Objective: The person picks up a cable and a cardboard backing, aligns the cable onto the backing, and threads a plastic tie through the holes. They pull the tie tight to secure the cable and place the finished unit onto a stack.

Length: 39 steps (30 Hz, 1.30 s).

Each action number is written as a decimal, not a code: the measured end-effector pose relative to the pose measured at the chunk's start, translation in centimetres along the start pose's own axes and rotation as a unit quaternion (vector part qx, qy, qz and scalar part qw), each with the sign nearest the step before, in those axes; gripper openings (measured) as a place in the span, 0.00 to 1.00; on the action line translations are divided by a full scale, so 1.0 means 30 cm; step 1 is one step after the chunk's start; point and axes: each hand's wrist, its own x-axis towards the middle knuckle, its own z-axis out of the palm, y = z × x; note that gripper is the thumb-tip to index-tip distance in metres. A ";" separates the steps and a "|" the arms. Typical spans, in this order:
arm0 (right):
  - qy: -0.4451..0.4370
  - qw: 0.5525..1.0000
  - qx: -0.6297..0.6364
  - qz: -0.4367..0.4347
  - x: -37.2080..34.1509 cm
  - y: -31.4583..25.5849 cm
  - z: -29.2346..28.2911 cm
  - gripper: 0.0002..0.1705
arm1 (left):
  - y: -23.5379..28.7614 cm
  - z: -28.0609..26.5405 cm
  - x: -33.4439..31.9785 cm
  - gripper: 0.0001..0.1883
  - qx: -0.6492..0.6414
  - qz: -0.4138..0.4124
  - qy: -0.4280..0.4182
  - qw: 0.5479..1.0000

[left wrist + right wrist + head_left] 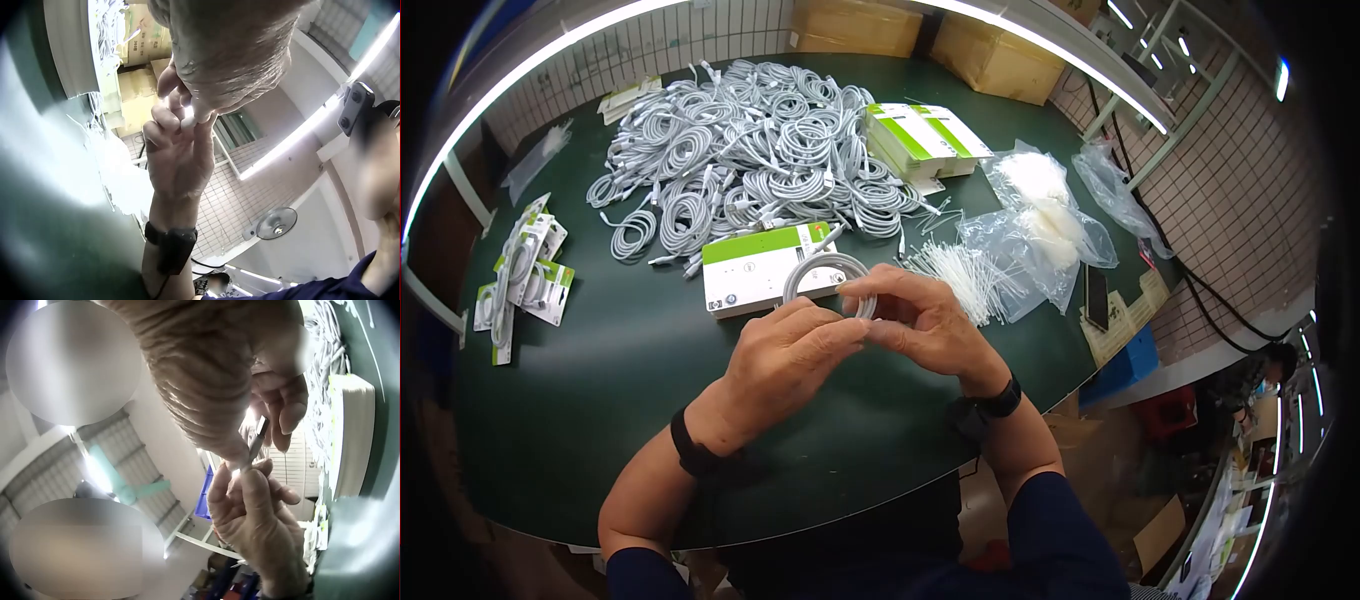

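Observation:
A coiled grey cable (pixel 824 259) is held between both hands, low over the near part of the table. My left hand (pixel 792 350) pinches the near side of the coil between thumb and fingers. On the other side my right hand (pixel 928 318) grips the coil with curled fingers and thumb, the two thumbs close together. A cable plug (pixel 260 427) with a metal end sticks out by the fingers in the right wrist view. Just beyond the coil lies a stack of white and green packaging cards (pixel 750 272). Fingers hide the coil's near part.
A large heap of coiled grey cables (pixel 740 140) covers the table's far side. White cable ties (pixel 965 280) and plastic bags (pixel 1050 225) lie right. Another card stack (pixel 920 140) stands behind, packaged cables (pixel 525 270) left, a phone (pixel 1096 298) far right, cardboard boxes (pixel 998 58) at the back.

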 end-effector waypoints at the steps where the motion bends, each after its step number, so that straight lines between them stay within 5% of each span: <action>1: -0.004 1.000 -0.003 -0.001 0.004 -0.011 -0.004 0.29 | -0.004 -0.007 0.001 0.19 0.004 0.001 -0.007 1.000; 4: 0.028 0.960 -0.251 -0.118 0.012 -0.067 -0.007 0.32 | -0.017 -0.024 0.007 0.16 0.014 0.003 -0.015 1.000; 8: 0.057 0.909 -0.373 -0.176 0.011 -0.118 0.020 0.32 | -0.027 -0.034 0.009 0.14 0.032 0.011 -0.034 0.999; 12: -0.021 0.958 -0.269 -0.103 0.008 -0.121 0.036 0.25 | -0.027 -0.027 0.002 0.13 0.065 0.039 -0.062 0.995; 19: -0.104 0.937 -0.331 -0.033 -0.007 -0.082 0.002 0.18 | -0.018 -0.011 -0.013 0.15 0.065 0.042 -0.187 0.979; 24: -0.151 0.950 -0.272 0.027 -0.006 -0.113 -0.032 0.15 | -0.002 -0.019 0.001 0.16 0.030 0.053 -0.177 0.982; 29: -0.140 0.973 -0.185 0.005 -0.010 -0.093 -0.033 0.14 | 0.010 -0.043 0.020 0.15 0.033 0.055 -0.196 0.978; 39: -0.008 0.953 -0.265 -0.149 0.004 -0.079 0.018 0.14 | -0.030 -0.092 0.044 0.14 0.012 0.043 -0.174 0.984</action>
